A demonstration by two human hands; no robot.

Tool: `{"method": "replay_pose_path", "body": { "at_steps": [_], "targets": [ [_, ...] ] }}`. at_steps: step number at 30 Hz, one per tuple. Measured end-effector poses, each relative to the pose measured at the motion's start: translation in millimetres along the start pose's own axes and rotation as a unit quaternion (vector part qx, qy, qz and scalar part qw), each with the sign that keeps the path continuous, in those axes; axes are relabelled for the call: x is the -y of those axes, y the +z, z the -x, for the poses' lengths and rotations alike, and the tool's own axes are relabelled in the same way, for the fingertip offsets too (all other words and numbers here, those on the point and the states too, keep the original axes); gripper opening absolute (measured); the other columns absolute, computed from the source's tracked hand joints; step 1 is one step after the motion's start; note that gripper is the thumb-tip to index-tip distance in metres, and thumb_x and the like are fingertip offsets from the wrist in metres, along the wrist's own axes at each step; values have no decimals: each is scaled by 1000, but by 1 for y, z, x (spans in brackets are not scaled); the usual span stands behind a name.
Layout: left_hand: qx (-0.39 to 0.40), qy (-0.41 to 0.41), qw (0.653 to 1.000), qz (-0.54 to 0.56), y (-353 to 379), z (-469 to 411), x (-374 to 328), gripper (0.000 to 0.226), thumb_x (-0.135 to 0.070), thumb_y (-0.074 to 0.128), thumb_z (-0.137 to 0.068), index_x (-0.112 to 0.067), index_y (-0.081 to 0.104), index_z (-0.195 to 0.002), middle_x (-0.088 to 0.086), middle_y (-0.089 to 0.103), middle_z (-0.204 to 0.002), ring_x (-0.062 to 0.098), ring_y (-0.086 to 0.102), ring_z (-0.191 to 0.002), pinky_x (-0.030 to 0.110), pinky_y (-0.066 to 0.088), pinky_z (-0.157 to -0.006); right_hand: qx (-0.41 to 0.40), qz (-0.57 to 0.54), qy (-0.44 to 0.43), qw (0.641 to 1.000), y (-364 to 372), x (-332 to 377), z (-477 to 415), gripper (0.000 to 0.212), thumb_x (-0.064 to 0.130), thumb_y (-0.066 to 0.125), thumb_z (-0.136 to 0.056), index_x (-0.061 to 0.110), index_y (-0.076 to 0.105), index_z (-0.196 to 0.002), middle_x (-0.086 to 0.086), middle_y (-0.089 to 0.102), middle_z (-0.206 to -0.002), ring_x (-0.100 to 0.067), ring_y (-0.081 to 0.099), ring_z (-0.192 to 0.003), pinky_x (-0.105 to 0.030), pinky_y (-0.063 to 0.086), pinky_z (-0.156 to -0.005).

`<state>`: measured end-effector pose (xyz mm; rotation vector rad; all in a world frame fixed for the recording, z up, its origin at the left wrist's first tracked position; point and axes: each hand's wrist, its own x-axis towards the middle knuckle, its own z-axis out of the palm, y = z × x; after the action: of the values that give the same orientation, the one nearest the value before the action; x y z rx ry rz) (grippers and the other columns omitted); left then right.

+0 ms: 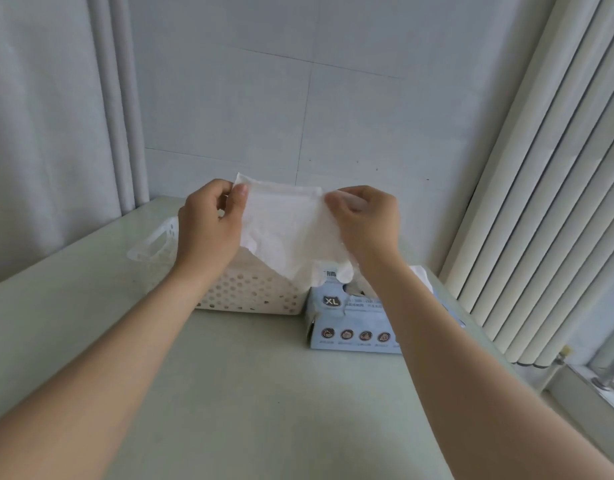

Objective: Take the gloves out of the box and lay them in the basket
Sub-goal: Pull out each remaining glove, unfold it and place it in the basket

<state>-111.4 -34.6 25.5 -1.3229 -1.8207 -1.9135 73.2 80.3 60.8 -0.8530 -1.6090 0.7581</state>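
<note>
Glove (284, 226) is out of the box and up in the air. That part I judge done, but laying it down is not.

From the left, the white perforated basket (250, 292) stands on the worktop (264, 393). I cannot see into it, so I cannot tell whether any gloves lie inside. My left hand (208, 226) is above the basket, thumb and curled fingers clamped on the glove's upper left corner.

The glove hangs spread between both hands. Its lower end dangles above where basket and box meet, touching neither as far as I can judge. My right hand (367, 226) pinches the upper right corner, fingers curled together on it.

Just right of the basket sits the blue box (347, 320) — white material pokes from its top, so I reckon more gloves wait there.
</note>
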Motion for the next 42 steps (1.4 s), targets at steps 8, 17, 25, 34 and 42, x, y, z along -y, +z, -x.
{"method": "replay_pose_path", "body": {
  "at_steps": [8, 17, 25, 34, 42],
  "targets": [
    [-18, -57, 987, -148, -10, -24, 34, 25, -34, 55, -106, -15, 62, -91, 0, 67, -82, 33, 63, -84, 37, 43, -68, 55, 108, -20, 992, 52, -9, -29, 22, 27, 82, -90, 19, 73, -110, 3, 70, -90, -20, 71, -78, -39, 64, -69],
    [41, -100, 931, -348, -25, -33, 49, 31, -35, 67, -100, -19, 63, -126, 10, 69, -120, 40, 58, -117, 44, 45, -83, 203, 325, -166, 909, 64, -16, -16, 43, 4, 50, -93, 25, 73, -123, -9, 61, -128, -31, 51, -126, -43, 46, -103],
    [311, -49, 901, -299, -17, -14, 17, 37, -32, 57, -93, -31, 70, -128, -1, 68, -135, 25, 62, -124, 46, 51, -106, 423, 410, -73, 805, 59, -8, 0, 58, 17, 50, -97, 29, 52, -153, -4, 56, -148, -27, 48, -136, -44, 48, -106],
    [197, 24, 907, -372, -8, 0, 19, 38, -42, 45, -96, -20, 73, -82, -1, 74, -84, 27, 64, -79, 36, 51, -71, 310, 337, -142, 878, 47, -20, 26, 38, 22, 50, -104, 25, 66, -137, -5, 64, -131, -28, 55, -122, -42, 43, -107],
    [130, 307, 917, -218, 26, 44, -2, 21, -14, 50, -94, -11, 71, -92, 1, 69, -87, 21, 62, -80, 39, 52, -74, 133, 301, -147, 933, -5, -40, 38, 37, 2, 52, -91, 25, 70, -115, 0, 60, -114, -24, 56, -111, -35, 35, -94]
  ]
}}
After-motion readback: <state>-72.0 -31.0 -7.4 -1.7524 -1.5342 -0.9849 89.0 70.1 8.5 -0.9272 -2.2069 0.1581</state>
